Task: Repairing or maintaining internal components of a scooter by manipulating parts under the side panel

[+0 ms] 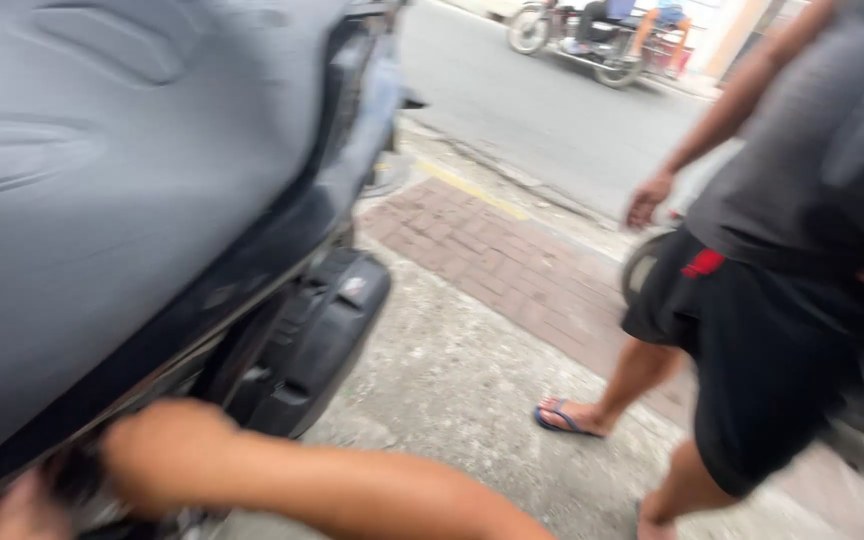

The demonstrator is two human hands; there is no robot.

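Head view: looking down along a scooter (132,200) parked at a kerb; the picture is blurred by motion.
Scooter: fills the left side, with a wide grey seat on top, smooth and softly creased, and dark glossy bodywork curving beneath it.
Side case: a black plastic cover (317,335) sits low on the scooter's flank, below the seat edge, tilted and ribbed.
Right hand: this hand (167,440) is pressed in under the scooter's lower edge, just left of the cover, its forearm running off to the lower right; the fingers are hidden by blur and bodywork, so I cannot tell how far it is open or whether it grips anything.
Left hand: this hand (22,510) shows only as a smear at the bottom left corner under the scooter; its state cannot be told.
Bystander: a person (782,250) in a grey shirt, black shorts and blue sandals stands well right of the scooter.
Ground: concrete pavement (452,380) beside the scooter, with a red brick strip (492,250) beyond it.
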